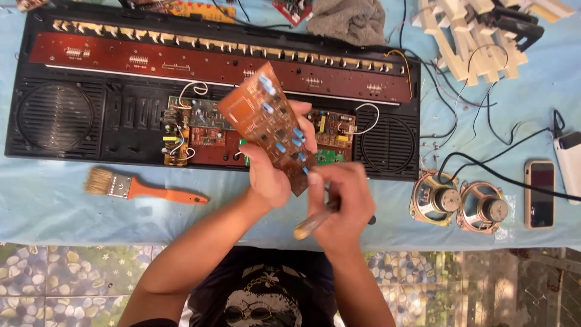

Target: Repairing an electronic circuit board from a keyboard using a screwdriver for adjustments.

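My left hand (267, 174) holds up a brown circuit board (266, 121) with small blue parts on it, tilted over the open black case of an electronic keyboard (66, 130). My right hand (339, 203) grips a tool with a yellowish clear handle (311, 224); its tip is at the board's lower end, hidden by my fingers. Inside the case lie a long red-brown board (151, 60) and several smaller boards (187, 130).
A paintbrush with an orange handle (145, 189) lies left on the light blue cloth (48, 200). Two loose speakers (460, 203), a phone (539, 194), a white box with a cable (569, 163), white keys (466, 42) and black wires (484, 115) lie right.
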